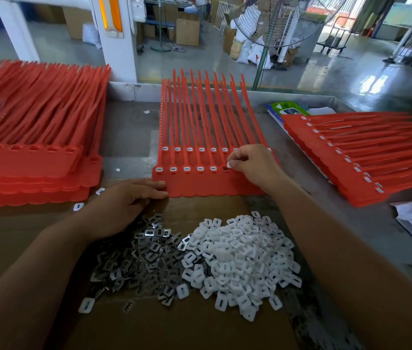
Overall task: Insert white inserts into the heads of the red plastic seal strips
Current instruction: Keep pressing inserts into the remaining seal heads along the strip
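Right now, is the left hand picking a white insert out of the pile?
No, the left hand lies flat against the near corner of the red strip sheet, apart from the white insert pile.

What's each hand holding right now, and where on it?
Right hand pinches a white insert by one edge, over the sixth head of the front red strip sheet. Left hand holds nothing; its straight fingers press that sheet's near-left corner.
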A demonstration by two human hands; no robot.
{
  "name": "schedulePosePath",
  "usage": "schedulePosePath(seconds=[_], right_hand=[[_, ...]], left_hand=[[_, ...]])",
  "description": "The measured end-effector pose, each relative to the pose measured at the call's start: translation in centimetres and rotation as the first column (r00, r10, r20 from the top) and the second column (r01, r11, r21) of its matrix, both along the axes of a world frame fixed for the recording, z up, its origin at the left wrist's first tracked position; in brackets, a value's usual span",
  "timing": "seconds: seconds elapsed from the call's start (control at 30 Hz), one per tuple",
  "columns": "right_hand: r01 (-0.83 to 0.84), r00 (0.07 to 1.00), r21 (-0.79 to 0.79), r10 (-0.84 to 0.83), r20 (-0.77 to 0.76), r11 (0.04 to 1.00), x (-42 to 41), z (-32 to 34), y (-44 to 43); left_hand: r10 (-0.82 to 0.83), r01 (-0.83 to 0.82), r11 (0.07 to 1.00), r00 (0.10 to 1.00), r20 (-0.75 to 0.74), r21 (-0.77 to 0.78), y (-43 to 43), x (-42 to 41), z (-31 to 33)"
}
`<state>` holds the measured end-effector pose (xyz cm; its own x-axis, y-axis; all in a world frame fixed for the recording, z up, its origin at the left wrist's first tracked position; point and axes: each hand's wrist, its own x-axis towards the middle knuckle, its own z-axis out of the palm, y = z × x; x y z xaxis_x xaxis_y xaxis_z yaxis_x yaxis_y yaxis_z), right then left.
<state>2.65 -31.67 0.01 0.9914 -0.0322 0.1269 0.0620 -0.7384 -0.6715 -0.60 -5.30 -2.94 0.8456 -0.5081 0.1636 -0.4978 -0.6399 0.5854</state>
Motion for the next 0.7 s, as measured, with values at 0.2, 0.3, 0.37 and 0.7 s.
schedulePosePath(seconds=[0.2, 0.3, 0.37, 0.7], right_hand=[[-0.023, 0.999, -0.044, 0.021, -0.048, 0.999, 0.7, -0.7, 0.5], [-0.018, 0.998, -0.047, 0.015, -0.061, 0.999, 0.9, -0.7, 0.3], [-0.021, 0.997, -0.044, 0.018, -0.07, 0.999, 1.0, -0.7, 0.2], [-0.009, 0.996, -0.019, 0.008, -0.089, 1.0, 1.3, -0.9, 0.1]], left_hand=[[-0.003, 0.003, 1.0, 1.0, -0.003, 0.011, -0.1, 0.2, -0.1], [0.003, -0.003, 1.0, 1.0, -0.001, 0.012, -0.1, 0.2, 0.0], [0.001, -0.001, 1.0, 1.0, 0.004, 0.015, -0.1, 0.2, 0.0], [0.002, -0.002, 1.0, 1.0, 0.005, 0.022, -0.1, 0.2, -0.1]])
